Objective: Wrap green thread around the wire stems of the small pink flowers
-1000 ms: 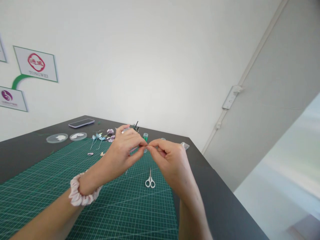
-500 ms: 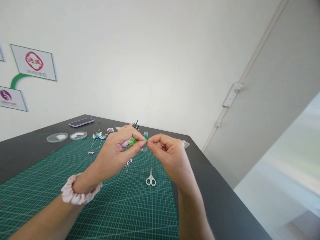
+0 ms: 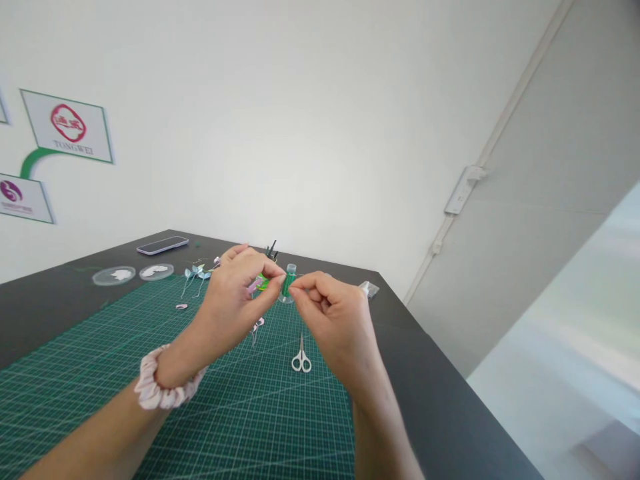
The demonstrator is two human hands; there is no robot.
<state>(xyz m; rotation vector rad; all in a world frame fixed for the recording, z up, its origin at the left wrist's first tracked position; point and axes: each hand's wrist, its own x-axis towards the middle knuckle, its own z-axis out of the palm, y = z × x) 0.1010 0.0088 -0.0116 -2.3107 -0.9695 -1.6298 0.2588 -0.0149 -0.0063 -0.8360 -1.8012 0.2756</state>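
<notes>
My left hand (image 3: 245, 283), with a pale scrunchie (image 3: 160, 380) round its wrist, is pinched at thumb and forefinger. Facing it, my right hand (image 3: 330, 310) makes a similar pinch, a small gap away. Whatever lies between either pair of fingertips is too thin to make out. Just behind the fingertips stands a spool of green thread or wire (image 3: 289, 283). Below the hands, white-handled scissors (image 3: 301, 360) lie on the green cutting mat (image 3: 240, 413), blades pointing away. Small pink pieces on thin stems (image 3: 258, 325) rest under my left hand, which partly covers something pink and bright green.
Left of my hands are pale blue leaf shapes on wires (image 3: 197, 273), a loose pink piece (image 3: 181, 307) and two shallow clear dishes (image 3: 114, 276) holding white pieces. A phone (image 3: 163, 245) lies farther back. A small clear bag (image 3: 369, 289) sits right, on the black table (image 3: 425, 393).
My fingertips were touching and are now slightly apart. The left hand has shifted a little left, and the green spool shows more plainly between them.
</notes>
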